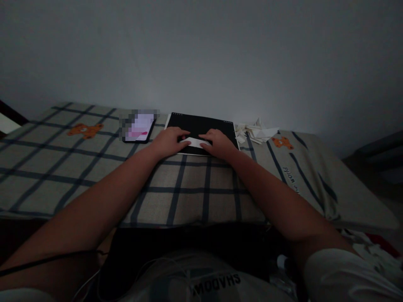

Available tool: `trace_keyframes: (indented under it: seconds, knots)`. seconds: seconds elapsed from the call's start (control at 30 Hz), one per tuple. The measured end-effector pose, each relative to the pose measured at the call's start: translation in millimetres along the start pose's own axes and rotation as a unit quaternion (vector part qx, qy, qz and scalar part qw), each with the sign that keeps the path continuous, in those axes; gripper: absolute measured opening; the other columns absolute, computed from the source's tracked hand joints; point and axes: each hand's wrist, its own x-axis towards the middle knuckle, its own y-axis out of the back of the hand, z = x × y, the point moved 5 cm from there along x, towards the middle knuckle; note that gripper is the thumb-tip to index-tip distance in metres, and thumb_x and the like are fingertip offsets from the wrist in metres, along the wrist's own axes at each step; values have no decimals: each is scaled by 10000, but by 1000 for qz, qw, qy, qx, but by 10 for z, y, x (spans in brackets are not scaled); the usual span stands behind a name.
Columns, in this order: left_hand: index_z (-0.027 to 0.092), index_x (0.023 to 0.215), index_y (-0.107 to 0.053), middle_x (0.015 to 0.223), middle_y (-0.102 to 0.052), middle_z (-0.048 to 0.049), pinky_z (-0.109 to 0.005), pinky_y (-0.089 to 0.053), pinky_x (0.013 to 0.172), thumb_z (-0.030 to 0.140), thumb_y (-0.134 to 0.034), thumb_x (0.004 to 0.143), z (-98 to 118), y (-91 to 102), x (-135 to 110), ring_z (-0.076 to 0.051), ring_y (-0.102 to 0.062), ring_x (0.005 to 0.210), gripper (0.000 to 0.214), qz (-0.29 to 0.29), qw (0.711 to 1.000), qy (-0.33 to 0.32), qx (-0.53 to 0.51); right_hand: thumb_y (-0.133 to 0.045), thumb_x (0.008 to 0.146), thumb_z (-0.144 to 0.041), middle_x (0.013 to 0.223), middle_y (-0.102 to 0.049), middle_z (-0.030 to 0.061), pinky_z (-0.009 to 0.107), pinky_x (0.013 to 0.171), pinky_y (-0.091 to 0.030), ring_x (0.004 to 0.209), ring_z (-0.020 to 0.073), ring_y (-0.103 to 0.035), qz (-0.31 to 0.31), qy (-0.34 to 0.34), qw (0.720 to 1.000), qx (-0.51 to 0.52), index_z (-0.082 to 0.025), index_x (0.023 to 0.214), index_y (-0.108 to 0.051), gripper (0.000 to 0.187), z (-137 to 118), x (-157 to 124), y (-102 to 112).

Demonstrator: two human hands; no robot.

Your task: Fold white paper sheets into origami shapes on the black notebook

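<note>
A narrow strip of white paper (195,142), seemingly folded, lies over a flat black sheet or notebook cover (201,124) with small holes along its far edge. My left hand (171,140) grips the strip's left end, its thumb on the near side and its fingers curled. At the right end, my right hand (219,144) holds the same strip between thumb and forefinger. Both hands rest on the black surface. White sheet edges show beneath the black cover.
Left of the black cover lies a phone (138,127) with its screen lit. Several crumpled or folded white papers (258,132) lie to the right. A checked cloth (192,180) with bear prints covers the table, which meets a plain wall (201,58).
</note>
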Motion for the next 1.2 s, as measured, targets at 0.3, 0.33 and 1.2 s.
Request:
trace_keyframes:
  seconds: [0.3, 0.33, 1.2]
  knots:
    - [195, 1054, -749, 1035, -718, -60, -332, -489, 859, 364, -724, 802, 3, 11, 20, -210, -639, 935, 304, -1, 993, 22, -119, -690, 840, -282, 1034, -678, 89, 371, 911, -430, 969, 227, -573, 25, -40, 992, 115, -162, 1036, -731, 233, 118, 41, 4]
    - [193, 1048, -738, 1019, -717, -53, -329, -493, 848, 359, -730, 793, 0, 10, 20, -204, -638, 923, 304, -1, 989, 27, -145, -695, 823, -267, 1014, -685, 78, 358, 875, -438, 926, 217, -576, 31, -47, 989, 136, -166, 1024, -719, 227, 123, 44, 8]
    - [116, 1193, -726, 995, -782, -93, -284, -628, 829, 194, -771, 854, 4, -1, -19, -141, -746, 814, 351, 0, 853, 167, -495, -789, 767, -396, 643, -636, -25, 257, 618, -440, 596, 114, -542, 76, -190, 847, 491, -173, 854, -716, 250, 321, 34, 67]
